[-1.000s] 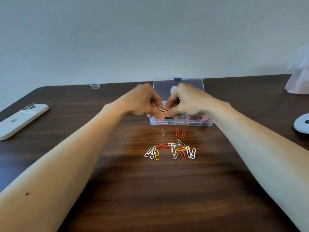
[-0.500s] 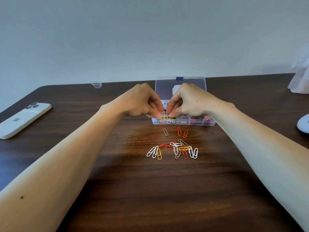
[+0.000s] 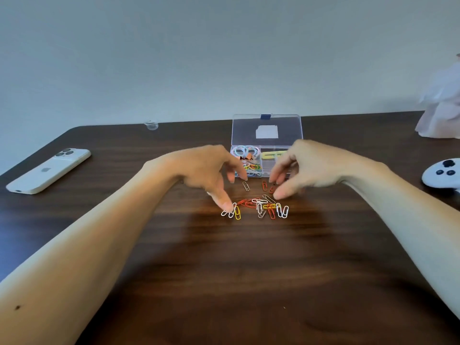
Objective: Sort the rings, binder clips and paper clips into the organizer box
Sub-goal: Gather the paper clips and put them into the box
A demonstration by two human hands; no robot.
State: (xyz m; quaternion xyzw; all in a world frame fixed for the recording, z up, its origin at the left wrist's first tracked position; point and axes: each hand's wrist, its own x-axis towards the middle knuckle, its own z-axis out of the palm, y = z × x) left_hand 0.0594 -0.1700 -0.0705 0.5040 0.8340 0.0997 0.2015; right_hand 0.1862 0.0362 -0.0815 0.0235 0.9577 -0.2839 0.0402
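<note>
A clear organizer box (image 3: pixel 267 145) stands mid-table with its lid raised. Pastel rings (image 3: pixel 245 151) lie in its back-left compartment, with orange binder clips just in front of them. Colourful paper clips (image 3: pixel 252 168) fill the front-left compartment. A loose pile of paper clips (image 3: pixel 261 207) lies on the table before the box. My left hand (image 3: pixel 209 170) hovers over the pile's left end, fingers spread, its thumb tip by a white clip. My right hand (image 3: pixel 306 168) hovers over the right end, fingers apart and empty.
A white phone (image 3: pixel 49 170) lies at the left on the dark wooden table (image 3: pixel 224 270). At the right edge sits a white controller (image 3: pixel 443 173). A white tissue pack (image 3: pixel 440 110) stands at the back right. A small clear cap (image 3: pixel 151 125) rests near the back edge.
Both hands held paper clips together over the box, let them go into the front-left compartment, then drew back towards me and spread open above the loose pile.
</note>
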